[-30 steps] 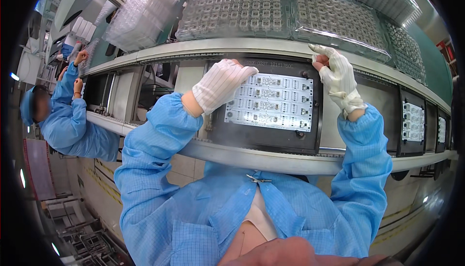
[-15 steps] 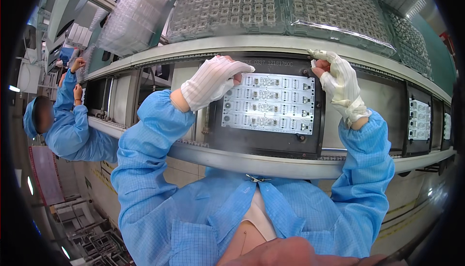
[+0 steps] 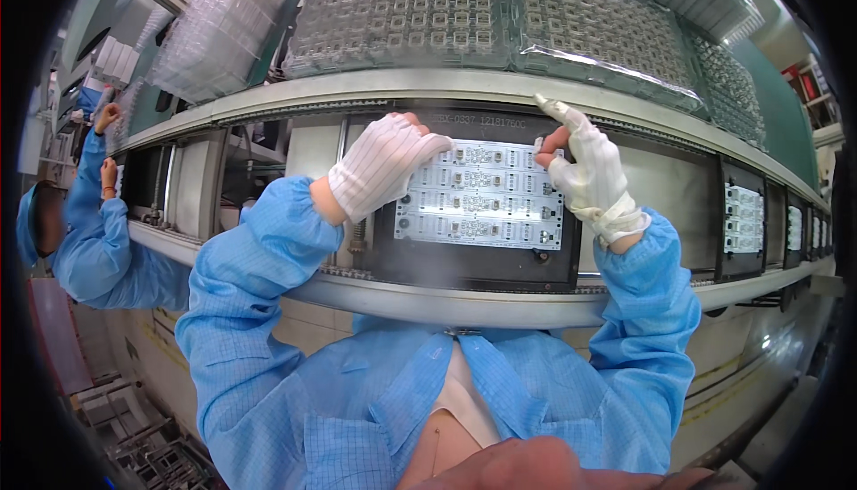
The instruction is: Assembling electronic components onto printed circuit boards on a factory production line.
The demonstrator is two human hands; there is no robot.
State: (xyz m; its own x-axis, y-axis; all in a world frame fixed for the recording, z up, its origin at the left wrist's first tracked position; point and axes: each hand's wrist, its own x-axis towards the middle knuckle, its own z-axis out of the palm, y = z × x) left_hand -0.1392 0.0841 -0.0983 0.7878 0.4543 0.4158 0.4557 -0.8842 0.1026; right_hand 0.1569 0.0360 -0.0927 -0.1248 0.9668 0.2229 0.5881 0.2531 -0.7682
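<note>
Hands: 2 gloved hands are seen, raised at centre frame, sleeves in blue.
Left hand [image 3: 384, 173]: laid over the upper-left corner of the circuit panel [image 3: 482, 195]; fingers curled loosely, nothing gripped.
Right hand [image 3: 585, 169]: placed at the panel's upper-right corner; index finger stretched up and left, other fingers bent; a grip cannot be told.
Circuit panel: 1 white panel, 4 rows of small parts, seated in 1 dark carrier [image 3: 473, 258] at frame centre on the conveyor rail [image 3: 446, 298].
Other carriers: 1 further loaded carrier [image 3: 743, 218] is noted at right.
Trays: clear component trays [image 3: 402, 17] are stacked along the top; count not certain.
Co-worker: 1 person in blue [image 3: 89, 222] at far left.
Change since 0.5 s ago: the right hand's index finger has been straightened; the left hand has stayed on its corner.
</note>
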